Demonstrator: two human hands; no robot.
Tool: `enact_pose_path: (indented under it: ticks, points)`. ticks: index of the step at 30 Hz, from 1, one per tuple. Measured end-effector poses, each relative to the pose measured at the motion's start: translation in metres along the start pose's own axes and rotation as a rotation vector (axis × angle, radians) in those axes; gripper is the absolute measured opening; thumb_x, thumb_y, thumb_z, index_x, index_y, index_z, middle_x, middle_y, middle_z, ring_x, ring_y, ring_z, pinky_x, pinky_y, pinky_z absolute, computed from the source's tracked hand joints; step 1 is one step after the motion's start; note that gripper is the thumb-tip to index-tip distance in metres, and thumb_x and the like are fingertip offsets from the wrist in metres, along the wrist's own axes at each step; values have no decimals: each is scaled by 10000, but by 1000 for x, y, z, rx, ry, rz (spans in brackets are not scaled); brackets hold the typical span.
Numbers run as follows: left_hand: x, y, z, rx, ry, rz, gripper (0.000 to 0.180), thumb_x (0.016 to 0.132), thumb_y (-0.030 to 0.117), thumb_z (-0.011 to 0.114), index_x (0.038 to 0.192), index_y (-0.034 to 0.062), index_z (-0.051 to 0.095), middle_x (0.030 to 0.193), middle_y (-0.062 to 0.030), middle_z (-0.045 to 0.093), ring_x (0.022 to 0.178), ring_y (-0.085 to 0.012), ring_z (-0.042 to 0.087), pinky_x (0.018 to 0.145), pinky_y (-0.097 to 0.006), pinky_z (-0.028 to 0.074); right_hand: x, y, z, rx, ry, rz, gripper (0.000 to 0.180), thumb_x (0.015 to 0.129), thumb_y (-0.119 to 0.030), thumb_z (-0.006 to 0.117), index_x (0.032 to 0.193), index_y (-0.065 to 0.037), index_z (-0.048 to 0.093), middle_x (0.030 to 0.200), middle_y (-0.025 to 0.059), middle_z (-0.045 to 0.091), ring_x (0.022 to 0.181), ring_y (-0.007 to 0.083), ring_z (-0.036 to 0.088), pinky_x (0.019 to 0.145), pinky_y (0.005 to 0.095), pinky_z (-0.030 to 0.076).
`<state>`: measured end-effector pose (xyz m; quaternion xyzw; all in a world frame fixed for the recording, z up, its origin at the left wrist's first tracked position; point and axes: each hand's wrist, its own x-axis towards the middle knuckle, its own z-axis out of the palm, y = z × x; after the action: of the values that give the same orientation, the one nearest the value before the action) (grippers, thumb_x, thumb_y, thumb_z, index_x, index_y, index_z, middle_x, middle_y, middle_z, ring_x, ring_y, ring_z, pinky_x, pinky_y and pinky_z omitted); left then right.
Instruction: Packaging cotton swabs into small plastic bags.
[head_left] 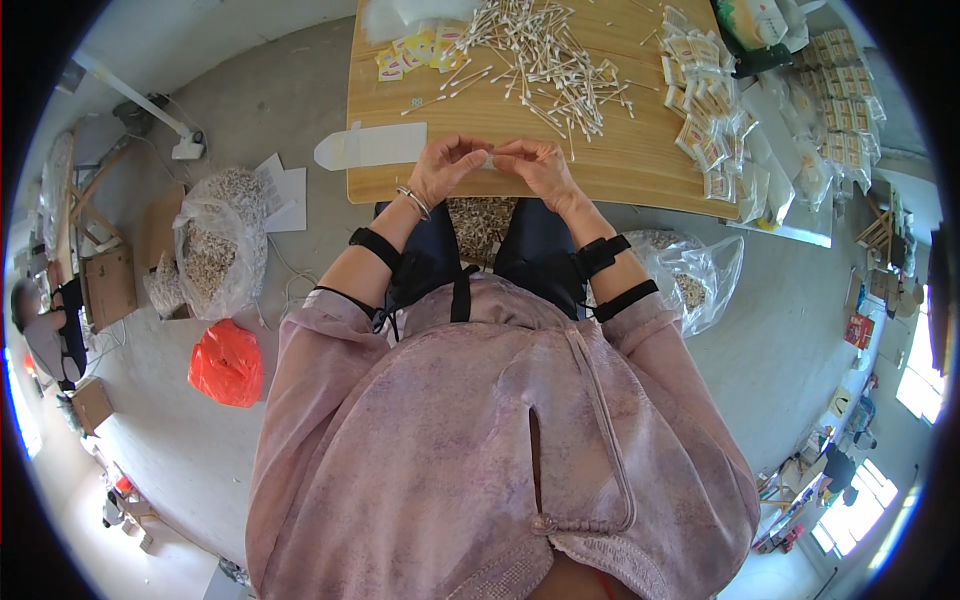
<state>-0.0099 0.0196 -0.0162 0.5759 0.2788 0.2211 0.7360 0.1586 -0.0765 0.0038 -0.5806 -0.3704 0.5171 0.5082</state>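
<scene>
A small pale piece sits between the fingertips just above the near edge of the table, too small and too covered to identify. The left hand and right hand meet around it, thumbs and fingers bent in with only a slight gap between the two sets of tips; whether both pinch it or only one does, I cannot tell. The piece looks light and thin, so a loose pinch could let it slip — and, that close to the edge, it could fall toward the lap. Uneven pulling might crease or tear it, if it is as flimsy as it seems. Just left lies a flat, smooth white strip with a tapered end, which a swinging wrist could nudge. Beyond, slender wooden sticks with soft white tips make a loose heap of cotton swabs; a careless forearm could roll some away. Glossy yellow packets lie beside them, and small packs pile up rightward on the grained wood table — slick-looking, and near enough its side to slide.
</scene>
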Motion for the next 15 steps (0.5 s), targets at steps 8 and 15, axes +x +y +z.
enact_pose_path:
  ticks: [8, 15]
  points:
    - [4, 4, 5, 169, -11, -8, 198, 842, 127, 667, 970, -19, 625, 923, -69, 668, 845, -92, 615, 761, -227, 495, -6, -12, 4, 57, 44, -15, 203, 783, -140, 731, 933, -12, 683, 844, 28, 672, 761, 60, 581, 679, 206, 466]
    - [3, 2, 5, 119, -13, 6, 164, 827, 104, 678, 924, -22, 637, 930, -80, 672, 834, -89, 612, 765, -230, 502, -4, -4, -4, -86, 40, 82, 182, 761, -112, 716, 910, -9, 696, 806, 27, 676, 746, 57, 580, 676, 209, 464]
